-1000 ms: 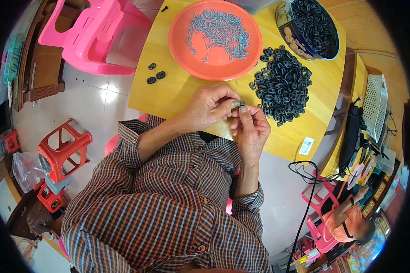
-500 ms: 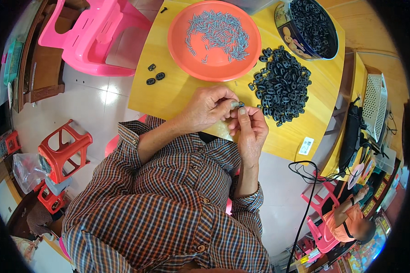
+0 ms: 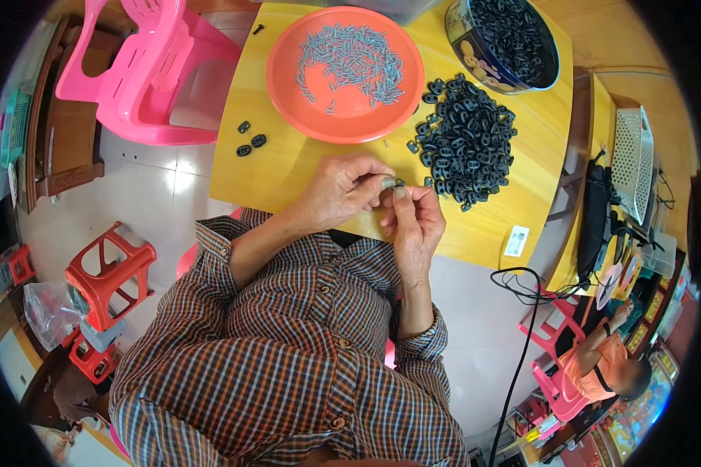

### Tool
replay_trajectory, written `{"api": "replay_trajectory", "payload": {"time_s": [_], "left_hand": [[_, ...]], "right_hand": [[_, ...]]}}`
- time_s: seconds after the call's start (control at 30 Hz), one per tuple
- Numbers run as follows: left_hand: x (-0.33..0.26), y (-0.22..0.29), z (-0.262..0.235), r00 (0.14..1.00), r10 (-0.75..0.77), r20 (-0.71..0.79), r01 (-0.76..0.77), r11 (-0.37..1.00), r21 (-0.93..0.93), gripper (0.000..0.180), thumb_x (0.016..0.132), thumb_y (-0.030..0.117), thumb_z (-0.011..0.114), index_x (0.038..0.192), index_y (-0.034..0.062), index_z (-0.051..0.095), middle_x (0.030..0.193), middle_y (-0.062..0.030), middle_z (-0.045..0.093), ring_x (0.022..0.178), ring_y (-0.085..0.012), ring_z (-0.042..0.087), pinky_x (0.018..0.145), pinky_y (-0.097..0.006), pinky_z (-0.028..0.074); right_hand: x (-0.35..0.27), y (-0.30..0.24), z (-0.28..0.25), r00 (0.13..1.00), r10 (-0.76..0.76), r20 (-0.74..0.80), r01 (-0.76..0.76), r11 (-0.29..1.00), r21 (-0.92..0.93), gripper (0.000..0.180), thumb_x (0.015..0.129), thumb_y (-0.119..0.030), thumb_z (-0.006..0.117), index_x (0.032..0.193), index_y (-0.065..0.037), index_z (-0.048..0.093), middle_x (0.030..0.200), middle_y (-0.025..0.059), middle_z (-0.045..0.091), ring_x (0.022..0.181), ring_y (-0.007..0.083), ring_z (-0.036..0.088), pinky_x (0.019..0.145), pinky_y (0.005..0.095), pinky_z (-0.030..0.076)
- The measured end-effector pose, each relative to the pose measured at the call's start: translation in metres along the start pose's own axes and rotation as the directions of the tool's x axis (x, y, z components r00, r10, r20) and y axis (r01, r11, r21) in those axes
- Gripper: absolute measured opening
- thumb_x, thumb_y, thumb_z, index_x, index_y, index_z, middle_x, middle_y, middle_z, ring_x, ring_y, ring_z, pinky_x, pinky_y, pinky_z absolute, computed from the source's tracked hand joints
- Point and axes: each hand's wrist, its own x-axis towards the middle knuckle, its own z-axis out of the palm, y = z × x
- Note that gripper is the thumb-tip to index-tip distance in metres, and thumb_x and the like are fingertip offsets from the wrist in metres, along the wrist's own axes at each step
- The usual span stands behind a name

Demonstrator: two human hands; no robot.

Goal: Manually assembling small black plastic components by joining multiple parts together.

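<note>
Both hands, left [image 3: 336,189] and right [image 3: 414,220], pinch one small part [image 3: 392,184] just below the black pile [image 3: 467,140].

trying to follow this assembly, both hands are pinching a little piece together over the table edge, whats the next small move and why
Probably seat the small grey pin into the small black part: the left hand and right hand meet fingertip to fingertip around it, above the yellow table. Once joined, it likely goes aside, and a fresh piece comes from the black pile and the orange plate of pins.
</note>
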Motion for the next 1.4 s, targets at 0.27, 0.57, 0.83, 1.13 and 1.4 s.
{"api": "replay_trajectory", "payload": {"time_s": [0.27,0.57,0.83,1.13,1.4], "left_hand": [[0.014,-0.003,0.010,0.924,0.382,0.024,-0.352,0.823,0.445,0.014,0.082,0.000,0.063,0.096,0.0000,0.064,0.076,-0.0083,0.061,0.063,-0.0185,0.061,0.056,-0.028,0.049],[0.045,0.003,0.030,0.853,0.494,0.167,-0.457,0.553,0.697,0.016,0.077,0.006,0.061,0.092,0.0016,0.061,0.084,-0.0118,0.051,0.075,-0.0282,0.057,0.058,-0.040,0.047],[0.049,-0.003,0.033,0.859,0.459,0.228,-0.455,0.479,0.750,0.013,0.078,0.009,0.059,0.088,0.0019,0.061,0.085,-0.0117,0.050,0.079,-0.0285,0.056,0.060,-0.039,0.048],[0.034,0.007,0.031,0.991,-0.108,0.078,0.122,0.969,-0.214,0.018,0.088,0.000,0.056,0.104,-0.0010,0.062,0.074,-0.0052,0.062,0.064,-0.0093,0.062,0.056,-0.023,0.052],[0.027,-0.003,0.021,0.969,-0.092,0.228,0.171,0.918,-0.357,0.028,0.089,-0.001,0.056,0.116,0.0003,0.059,0.092,-0.0030,0.061,0.078,-0.0103,0.064,0.069,-0.024,0.057]], "right_hand": [[-0.008,0.007,-0.015,0.980,-0.127,-0.156,0.125,0.992,-0.024,0.013,0.091,-0.014,0.057,0.085,-0.004,0.054,0.069,0.0027,0.058,0.050,0.0045,0.047,0.044,0.0175,0.035],[-0.006,-0.003,-0.024,0.954,-0.132,-0.269,0.142,0.990,0.018,0.012,0.091,-0.013,0.055,0.082,-0.005,0.052,0.070,0.0035,0.059,0.049,0.0046,0.046,0.043,0.0182,0.035],[-0.003,-0.004,-0.026,0.951,-0.105,-0.289,0.121,0.992,0.039,0.012,0.091,-0.012,0.055,0.082,-0.005,0.052,0.069,0.0029,0.058,0.049,0.0043,0.045,0.043,0.0181,0.034],[-0.001,-0.003,-0.024,0.953,-0.098,-0.286,0.121,0.990,0.065,0.013,0.092,-0.012,0.054,0.083,-0.004,0.053,0.069,0.0027,0.058,0.049,0.0043,0.044,0.043,0.0176,0.033],[-0.002,-0.005,-0.025,0.968,-0.048,-0.247,0.076,0.991,0.107,0.012,0.092,-0.013,0.054,0.084,-0.005,0.053,0.071,0.0023,0.059,0.050,0.0045,0.045,0.044,0.0171,0.034]]}}
